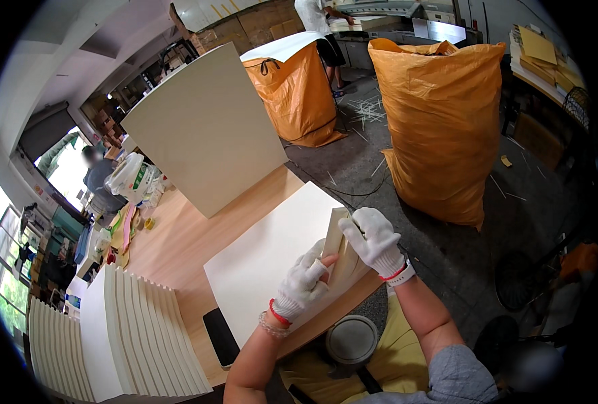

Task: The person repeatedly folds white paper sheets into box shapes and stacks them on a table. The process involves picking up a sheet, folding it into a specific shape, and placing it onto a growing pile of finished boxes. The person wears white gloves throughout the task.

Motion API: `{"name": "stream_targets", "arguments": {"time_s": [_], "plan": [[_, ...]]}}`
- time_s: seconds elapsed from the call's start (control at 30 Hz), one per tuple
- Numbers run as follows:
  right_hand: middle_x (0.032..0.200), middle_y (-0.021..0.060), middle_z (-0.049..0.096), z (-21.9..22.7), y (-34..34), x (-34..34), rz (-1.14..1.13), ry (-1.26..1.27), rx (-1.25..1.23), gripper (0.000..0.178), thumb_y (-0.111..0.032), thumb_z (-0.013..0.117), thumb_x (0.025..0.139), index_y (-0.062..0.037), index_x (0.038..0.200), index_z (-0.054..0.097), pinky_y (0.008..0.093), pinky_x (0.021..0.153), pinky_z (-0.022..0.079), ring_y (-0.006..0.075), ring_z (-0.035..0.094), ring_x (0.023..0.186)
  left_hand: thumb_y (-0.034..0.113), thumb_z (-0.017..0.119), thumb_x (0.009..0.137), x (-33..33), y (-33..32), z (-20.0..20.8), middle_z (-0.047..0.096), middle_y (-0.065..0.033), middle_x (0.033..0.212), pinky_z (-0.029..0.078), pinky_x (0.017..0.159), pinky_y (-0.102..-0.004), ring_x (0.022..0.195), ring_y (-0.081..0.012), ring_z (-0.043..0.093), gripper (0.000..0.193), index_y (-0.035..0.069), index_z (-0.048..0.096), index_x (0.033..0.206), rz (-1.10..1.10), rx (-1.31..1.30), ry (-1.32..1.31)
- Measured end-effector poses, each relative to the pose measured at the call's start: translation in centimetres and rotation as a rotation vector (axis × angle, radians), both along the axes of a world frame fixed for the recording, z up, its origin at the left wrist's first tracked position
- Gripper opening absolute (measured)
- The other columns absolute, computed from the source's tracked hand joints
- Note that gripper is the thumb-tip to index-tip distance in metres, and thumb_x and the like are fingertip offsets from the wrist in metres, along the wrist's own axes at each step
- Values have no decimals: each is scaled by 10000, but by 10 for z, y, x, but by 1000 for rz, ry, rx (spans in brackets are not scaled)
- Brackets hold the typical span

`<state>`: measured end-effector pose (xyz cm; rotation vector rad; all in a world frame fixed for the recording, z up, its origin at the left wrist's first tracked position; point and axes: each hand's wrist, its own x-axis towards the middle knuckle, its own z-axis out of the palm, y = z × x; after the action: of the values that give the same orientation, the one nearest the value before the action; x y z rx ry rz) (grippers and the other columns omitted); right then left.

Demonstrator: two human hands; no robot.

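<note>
A large white sheet (272, 249) lies on the wooden table in front of me. At its right edge, a narrow cream folded paper piece (334, 232) stands up between my hands. My right hand (373, 239), in a white knit glove with a red cuff, closes over the piece's upper right side. My left hand (303, 284), gloved alike with some fingertips bare, has its fingers bent against the lower left side. Whether the piece is joined to the sheet, I cannot tell.
A black phone (220, 337) lies beside the sheet. Stacked ridged cream paper pieces (147, 330) fill the lower left. A tall cream board stack (208, 128) stands at the table's far end. Orange sacks (440, 128) stand beyond. A round lidded tub (351, 339) is near my lap. Two people are farther off.
</note>
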<state>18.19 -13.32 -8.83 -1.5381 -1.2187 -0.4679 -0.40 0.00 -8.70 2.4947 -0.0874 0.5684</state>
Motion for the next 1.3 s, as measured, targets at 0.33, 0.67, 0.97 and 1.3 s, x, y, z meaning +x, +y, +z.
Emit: {"name": "stream_targets", "arguments": {"time_s": [0.33, 0.67, 0.97, 1.3], "plan": [[721, 147, 510, -4, 1, 2, 15, -11, 53, 278, -184, 675, 977, -40, 780, 542, 457, 641, 454, 346, 563, 702, -28, 753, 798, 0, -11, 7, 394, -274, 1570, 485, 1065, -439, 1335, -407, 542, 527, 79, 624, 1297, 48, -253, -17], [724, 145, 512, 2, 1, 0, 10, 52, 11, 299, -192, 684, 974, -41, 768, 529, 460, 645, 452, 346, 556, 698, -30, 799, 771, 2, -10, 3, 366, -290, 1582, 539, 962, -417, 1224, -427, 623, 503, 74, 636, 1236, 28, -228, -36], [718, 148, 507, 8, -4, -3, 49, 82, 37, 298, -193, 691, 969, -43, 770, 528, 461, 644, 454, 353, 557, 699, -29, 770, 800, 0, -13, 9, 411, -291, 1550, 541, 964, -416, 1236, -409, 620, 438, 48, 637, 1211, 85, -118, -14], [730, 148, 519, -5, 3, 2, -10, 0, 27, 287, -189, 692, 967, -37, 776, 540, 457, 641, 453, 346, 560, 699, -56, 721, 776, 6, -11, -1, 371, -275, 1556, 600, 792, -389, 1022, -329, 703, 359, 12, 629, 1116, 33, -274, -95]]}}
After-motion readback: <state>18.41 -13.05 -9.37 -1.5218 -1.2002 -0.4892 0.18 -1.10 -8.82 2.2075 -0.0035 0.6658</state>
